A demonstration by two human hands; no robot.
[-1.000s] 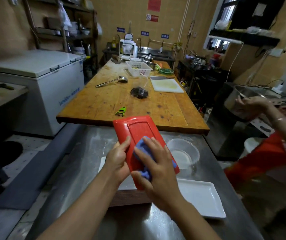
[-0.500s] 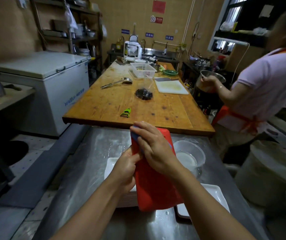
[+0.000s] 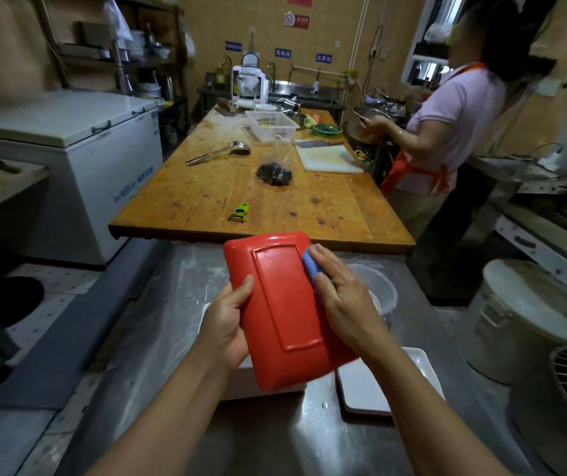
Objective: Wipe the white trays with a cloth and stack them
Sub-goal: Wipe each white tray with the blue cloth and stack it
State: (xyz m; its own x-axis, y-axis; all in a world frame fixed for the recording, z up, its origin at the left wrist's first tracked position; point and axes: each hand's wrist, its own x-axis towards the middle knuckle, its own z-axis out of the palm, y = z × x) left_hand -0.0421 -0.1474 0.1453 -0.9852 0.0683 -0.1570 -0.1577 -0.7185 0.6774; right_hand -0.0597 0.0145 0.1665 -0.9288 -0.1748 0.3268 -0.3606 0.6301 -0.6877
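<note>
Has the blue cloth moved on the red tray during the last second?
Yes. The blue cloth went from the red tray's middle to its far right edge.

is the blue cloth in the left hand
No, the right hand presses the blue cloth on the red tray; the left hand grips the tray's edge.

Red rectangular tray (image 3: 277,304), underside up: smooth hard plastic by its look, glossy, with small highlights. Blue cloth (image 3: 309,264) on its far right edge: soft, matt. Steel counter (image 3: 172,293) under the tray: brushed metal, dull sheen, pale streaks. Flat white tray (image 3: 361,389) to the tray's right: smooth, satin white. Clear round bowl (image 3: 383,290) behind it: transparent plastic. Long wooden table (image 3: 309,204) beyond the tray: worn, stained, matt wood. Metal ladle (image 3: 218,153) on it: polished.
</note>
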